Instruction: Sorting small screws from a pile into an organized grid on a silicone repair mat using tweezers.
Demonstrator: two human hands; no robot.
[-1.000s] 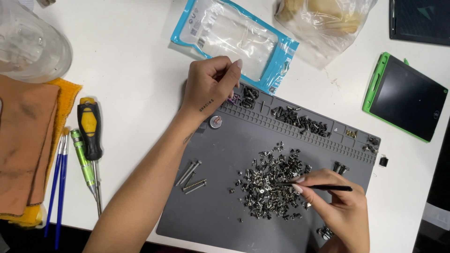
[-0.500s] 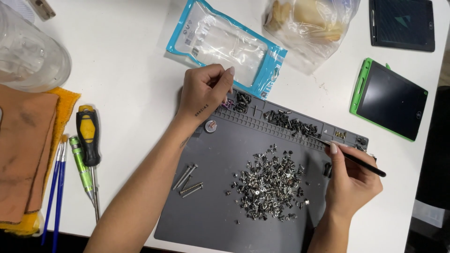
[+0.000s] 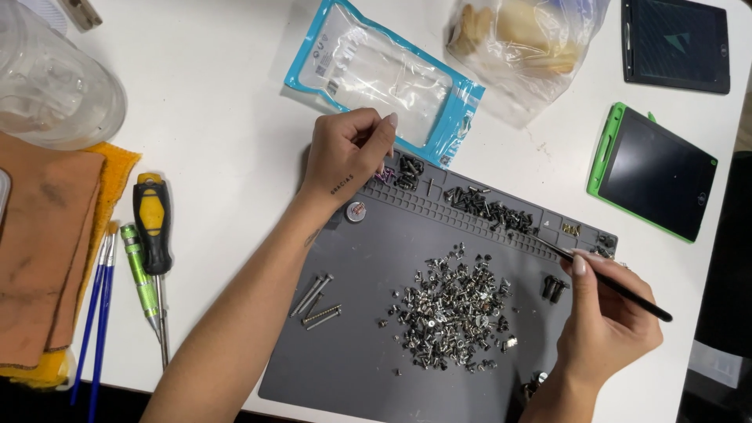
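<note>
The right hand (image 3: 607, 321) pinches a thin black tweezer-like tool (image 3: 611, 283) between thumb and forefinger, fingers clenched around its shaft; the tool's tip points up and left toward the small compartments along the far edge of the dark grey rubber work mat (image 3: 352, 352) — whether the tip holds a screw is too small to tell. The left hand (image 3: 345, 153) rests at the mat's far left corner, fingers curled loosely inward and grasping nothing that can be seen, its fingertips just beside a little compartment of dark screws (image 3: 407, 172).

In the middle of the mat lies a loose heap of small silver screws (image 3: 450, 313). A longer row of dark screws (image 3: 489, 210) sits in the ridged tray strip along the mat's far edge, and a few long silver screws (image 3: 317, 301) lie apart on the mat's left side, near the left forearm. Two short dark screws (image 3: 553, 288) lie just left of the right thumb.

On the white surface (image 3: 227, 133), left of the mat, lie a yellow-and-black screwdriver (image 3: 153, 235), a slim green screwdriver (image 3: 141, 278) and blue-handled brushes (image 3: 98, 313), beside a brown cloth over a yellow one (image 3: 43, 258). Beyond the mat lie a clear pouch with blue edges (image 3: 384, 74) and a clear bag of pale pieces (image 3: 525, 39) — to the right, a green-framed tablet (image 3: 654, 172) and a black one (image 3: 675, 43).
</note>
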